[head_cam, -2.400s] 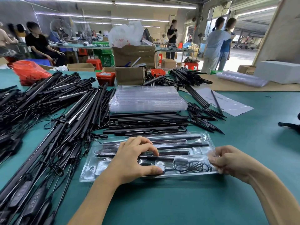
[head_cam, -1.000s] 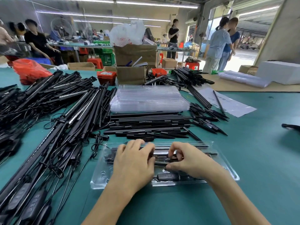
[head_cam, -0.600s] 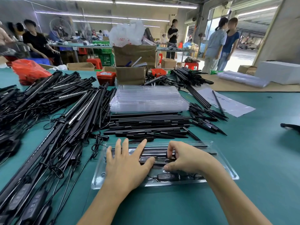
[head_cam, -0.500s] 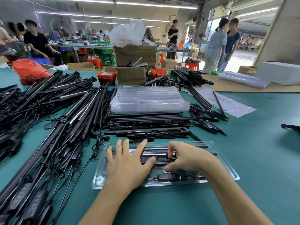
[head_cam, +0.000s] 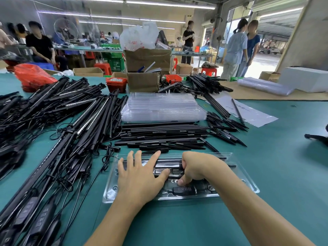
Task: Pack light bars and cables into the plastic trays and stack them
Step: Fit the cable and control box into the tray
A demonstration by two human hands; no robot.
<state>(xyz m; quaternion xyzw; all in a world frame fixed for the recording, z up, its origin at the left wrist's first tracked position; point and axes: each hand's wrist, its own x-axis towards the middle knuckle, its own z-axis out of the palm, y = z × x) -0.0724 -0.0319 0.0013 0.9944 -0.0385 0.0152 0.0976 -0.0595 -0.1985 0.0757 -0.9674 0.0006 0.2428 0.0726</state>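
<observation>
Little moved since half a second earlier: left hand [head_cam: 140, 176] stayed flat with fingers spread, right hand [head_cam: 197, 167] stayed curled over the middle. Wide green table [head_cam: 284, 174] spread beneath everything. Mass of black light bars and cables [head_cam: 58, 139] heaped at left; neater row of black bars [head_cam: 163, 134] laid just beyond the hands, stack of empty clear trays [head_cam: 163, 107] behind that. Nearest, clear plastic tray [head_cam: 246, 181] rested on the table, bars seated in it; left palm pressed its left half, right fingertips pinched down on a bar, thumb near the small black controller [head_cam: 184, 189] in the front compartment
</observation>
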